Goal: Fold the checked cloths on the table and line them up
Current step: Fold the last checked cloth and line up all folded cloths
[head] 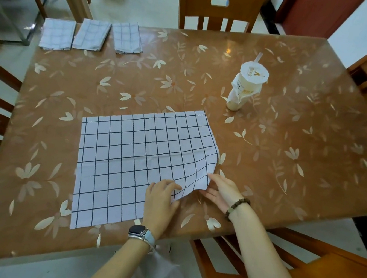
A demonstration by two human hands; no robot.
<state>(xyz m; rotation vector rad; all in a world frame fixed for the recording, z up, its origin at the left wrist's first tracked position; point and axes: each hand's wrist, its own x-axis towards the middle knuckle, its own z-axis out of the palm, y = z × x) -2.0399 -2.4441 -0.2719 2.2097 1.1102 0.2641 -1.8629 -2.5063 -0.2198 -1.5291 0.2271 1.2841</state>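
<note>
Fingers (169,185) of the left hand (160,204) pinch the checked cloth (131,156) at its near edge. The right hand (224,192) holds the lifted near-right corner (thumb on top, fingers beneath). The rest lies flat on the tabletop (289,149). Three folded cloths (91,37) line the far-left corner.

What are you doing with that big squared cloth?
The left hand and right hand hold up the near right corner of the open checked cloth to fold it; the rest lies flat on the table. Three folded cloths already lie in a row at the far left edge.
</note>
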